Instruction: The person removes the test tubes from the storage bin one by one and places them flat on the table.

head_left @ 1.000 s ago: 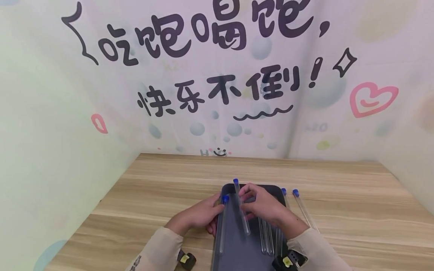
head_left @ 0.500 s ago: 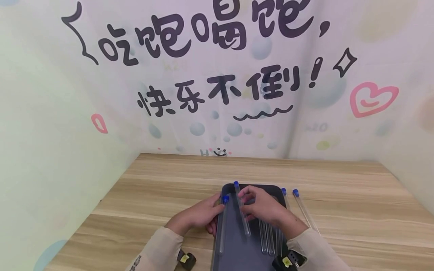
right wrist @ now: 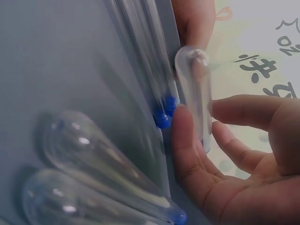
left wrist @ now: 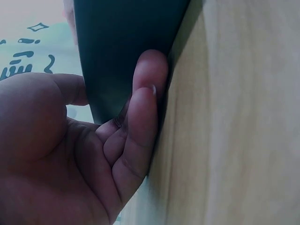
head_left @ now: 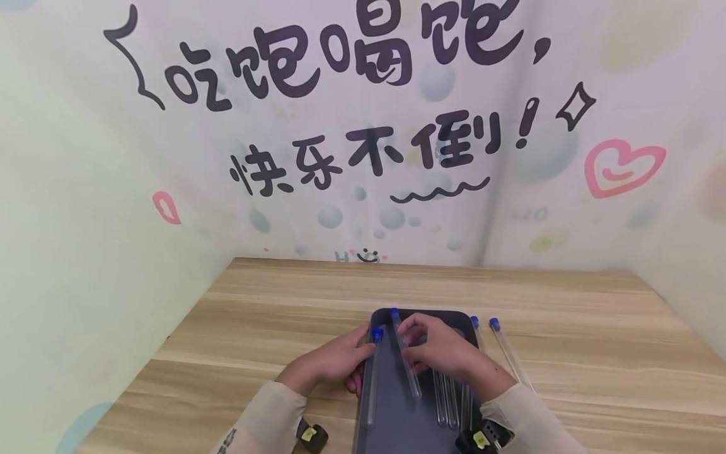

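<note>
My right hand (head_left: 439,347) pinches a clear test tube with a blue cap (head_left: 412,381) between thumb and fingers, tilted over the dark grey tray (head_left: 405,432). In the right wrist view the rounded end of this tube (right wrist: 193,70) points up at the camera. My left hand (head_left: 337,356) grips the tray's left side. Its thumb lies over the rim, and in the left wrist view its fingers (left wrist: 143,122) press against the tray's outer wall (left wrist: 117,37). Another capped tube (head_left: 372,391) lies along the tray's left wall, close by the left thumb.
Several more tubes (head_left: 447,403) lie in the tray's right part, their upper ends hidden by my right hand. Beyond the tray's right edge, a blue-capped tube (head_left: 507,350) rests on the wooden table (head_left: 272,296). A printed cloth (head_left: 317,233) hangs behind the table.
My right hand has lowered slightly, bringing the held test tube a little down and toward me. The left hand and the tray stay in place.
</note>
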Demonstrator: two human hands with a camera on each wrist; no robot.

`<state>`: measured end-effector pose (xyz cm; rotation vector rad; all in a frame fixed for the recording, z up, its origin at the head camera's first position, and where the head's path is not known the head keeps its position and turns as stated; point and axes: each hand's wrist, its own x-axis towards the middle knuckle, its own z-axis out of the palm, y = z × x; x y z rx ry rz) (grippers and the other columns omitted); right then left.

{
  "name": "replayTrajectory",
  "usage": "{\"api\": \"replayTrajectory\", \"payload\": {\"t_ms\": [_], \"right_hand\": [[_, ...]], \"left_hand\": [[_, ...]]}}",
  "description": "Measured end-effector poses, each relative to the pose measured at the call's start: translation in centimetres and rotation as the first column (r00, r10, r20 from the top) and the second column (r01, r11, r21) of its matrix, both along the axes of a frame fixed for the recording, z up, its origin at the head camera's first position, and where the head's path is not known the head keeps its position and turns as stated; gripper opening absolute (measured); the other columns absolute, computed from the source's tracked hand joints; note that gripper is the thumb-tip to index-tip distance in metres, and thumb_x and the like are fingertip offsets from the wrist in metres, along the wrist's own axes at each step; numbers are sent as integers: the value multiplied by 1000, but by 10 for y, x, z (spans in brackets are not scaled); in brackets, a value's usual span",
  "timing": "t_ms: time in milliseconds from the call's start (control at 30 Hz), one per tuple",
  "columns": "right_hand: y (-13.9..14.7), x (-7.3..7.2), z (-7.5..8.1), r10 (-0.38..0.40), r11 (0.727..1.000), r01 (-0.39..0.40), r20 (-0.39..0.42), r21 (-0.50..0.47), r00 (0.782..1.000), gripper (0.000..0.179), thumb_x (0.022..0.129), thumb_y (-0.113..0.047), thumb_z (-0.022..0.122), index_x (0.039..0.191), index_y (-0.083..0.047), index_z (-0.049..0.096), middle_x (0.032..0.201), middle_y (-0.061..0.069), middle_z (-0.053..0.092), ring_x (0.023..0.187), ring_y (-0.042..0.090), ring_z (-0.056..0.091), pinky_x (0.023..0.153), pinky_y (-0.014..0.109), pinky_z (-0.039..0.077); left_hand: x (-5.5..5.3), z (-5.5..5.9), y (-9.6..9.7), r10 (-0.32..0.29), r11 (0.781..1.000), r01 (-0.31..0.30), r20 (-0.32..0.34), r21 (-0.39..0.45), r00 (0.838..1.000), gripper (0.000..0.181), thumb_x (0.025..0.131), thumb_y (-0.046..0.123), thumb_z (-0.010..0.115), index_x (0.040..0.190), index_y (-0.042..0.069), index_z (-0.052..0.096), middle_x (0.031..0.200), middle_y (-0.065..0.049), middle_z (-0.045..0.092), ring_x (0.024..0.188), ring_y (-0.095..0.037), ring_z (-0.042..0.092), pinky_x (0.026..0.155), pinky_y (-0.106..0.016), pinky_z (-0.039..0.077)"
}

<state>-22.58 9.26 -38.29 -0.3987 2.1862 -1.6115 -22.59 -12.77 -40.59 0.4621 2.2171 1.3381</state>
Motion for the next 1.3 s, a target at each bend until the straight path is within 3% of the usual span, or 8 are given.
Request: {"api": "replayTrajectory", "payload": {"t_ms": [333,767,1300], "right_hand": [[10,0,8,-17,1000,17,-23,18,1000,38,81,-5,63,116,-2,49,108,20,49,77,23,62,63,38,57],[48,18,34,-40,999,42,-114,12,993,34,84,-7,62,115,-4,48,106,19,49,83,23,59,65,36,55],[70,28,26,-67,997,71,-157,21,985,36,83,-5,62,115,-1,47,109,22,48,88,28,60,65,37,56]], "left_hand": [[-1,-4,1,-5,1000,5,-12,7,1000,49,99,29,36,146,30,19,58,-17,62,47,-30,63,41,-34,51],[2,-1,0,-3,1000,3,-28,8,1000,50,98,28,37,146,26,21,57,-16,61,45,-26,61,40,-33,50],[0,-6,1,-3,1000,2,-44,-11,999,52,99,28,37,147,26,17,56,-16,60,45,-27,61,40,-35,50]]}}
